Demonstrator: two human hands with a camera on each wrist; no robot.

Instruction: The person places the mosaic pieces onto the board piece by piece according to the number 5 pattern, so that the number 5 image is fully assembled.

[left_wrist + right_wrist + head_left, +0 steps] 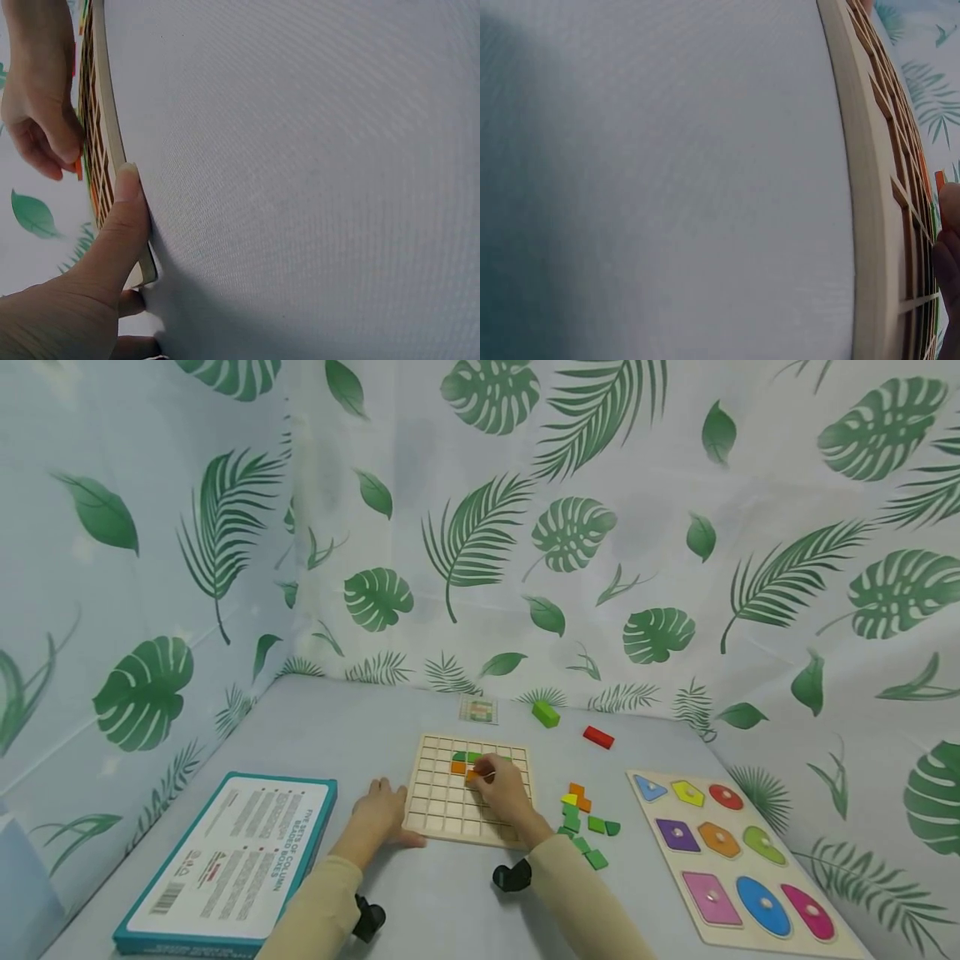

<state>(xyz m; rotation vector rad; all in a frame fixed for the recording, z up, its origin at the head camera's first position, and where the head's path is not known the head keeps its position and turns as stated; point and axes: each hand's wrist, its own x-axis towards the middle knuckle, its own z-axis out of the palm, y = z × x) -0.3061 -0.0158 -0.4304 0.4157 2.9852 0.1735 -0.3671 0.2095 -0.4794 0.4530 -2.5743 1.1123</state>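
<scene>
Grid tray (442, 814): one, steadied by my left hand (382, 814) at its 9 o'clock edge, thumb pressed flat. My right hand (504, 792) pinched one orange tile (472, 774) over the tray. Seated: about three tiles; most cells bare. Loose tiles (585, 822) at 3 o'clock: roughly eight.

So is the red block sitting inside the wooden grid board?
No, the red block lies on the grey table, apart from the grid board.
</scene>
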